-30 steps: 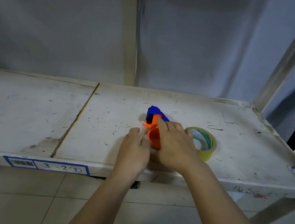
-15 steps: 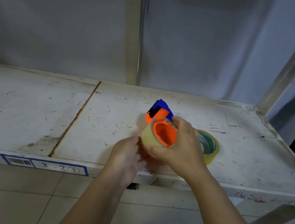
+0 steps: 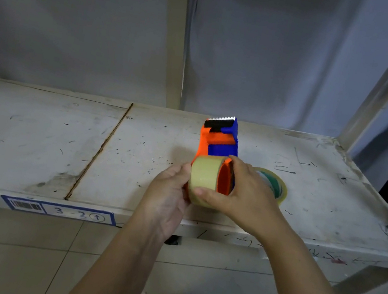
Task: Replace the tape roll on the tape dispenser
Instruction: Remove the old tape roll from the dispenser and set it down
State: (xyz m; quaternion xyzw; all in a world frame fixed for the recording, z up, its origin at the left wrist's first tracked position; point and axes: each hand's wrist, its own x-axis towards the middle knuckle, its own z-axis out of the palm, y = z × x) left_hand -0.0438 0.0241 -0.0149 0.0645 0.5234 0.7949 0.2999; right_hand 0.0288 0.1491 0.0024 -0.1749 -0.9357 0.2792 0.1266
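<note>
Orange-and-blue plastic tape dispenser (image 3: 219, 138) now raised upright off the white shelf (image 3: 32, 144) | my left hand (image 3: 169, 194) grips its handle | right hand (image 3: 243, 197) clasps the yellowish tape roll (image 3: 204, 177) on its hub, apparently pulling it off | second green-cored roll (image 3: 275, 184) waits behind, right.

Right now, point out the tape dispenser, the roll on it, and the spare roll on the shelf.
tape dispenser (image 3: 222, 149): head view, blue body below the cutter.
roll on the dispenser (image 3: 205, 174): head view, its outer tape face.
spare roll (image 3: 280, 188): head view, visible right rim.
</note>
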